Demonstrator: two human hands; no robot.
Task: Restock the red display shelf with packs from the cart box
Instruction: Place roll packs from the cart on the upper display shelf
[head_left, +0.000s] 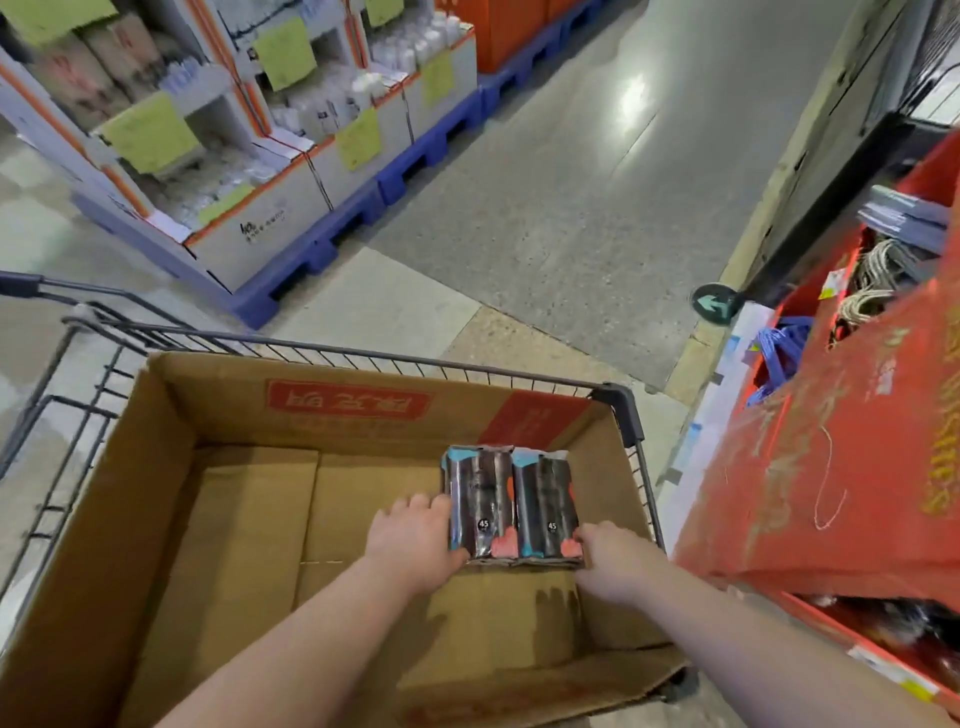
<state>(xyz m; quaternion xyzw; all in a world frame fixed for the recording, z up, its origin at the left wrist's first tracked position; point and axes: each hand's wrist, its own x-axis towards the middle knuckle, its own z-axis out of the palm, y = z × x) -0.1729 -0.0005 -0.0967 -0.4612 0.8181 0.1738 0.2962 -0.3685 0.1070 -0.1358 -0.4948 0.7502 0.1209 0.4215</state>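
Far to the left, white display stands (322, 171) hung with yellow-green tags sit on blue pallets (296, 270) at the edge of the grey floor. Nearer, a wire cart (311, 345) carries an open cardboard box (249, 519), which has a red printed label on its far wall and a floor that is mostly bare. Reaching into the box, the left hand (415, 535) grips the left side of the packs (511, 504), with its fingers curled over their left edge. These are two dark packs lying side by side, with teal and coral markings and a round "45" label on each. They sit in the right part of the box, close to its far wall, and more layers show beneath them at the near edge. Whether they rest on the cardboard or are raised off it cannot be told. The right hand (618, 564) holds their near right corner with the thumb on top, and its other fingers are out of sight at the side. Beyond the cart's right rim stands the red display shelf (831, 467), just beside the cart. Blue bags (779, 353) and coils of twine (878, 270) lie in its upper tier. A round green arrow sticker (716, 304) lies on the floor at its far corner.
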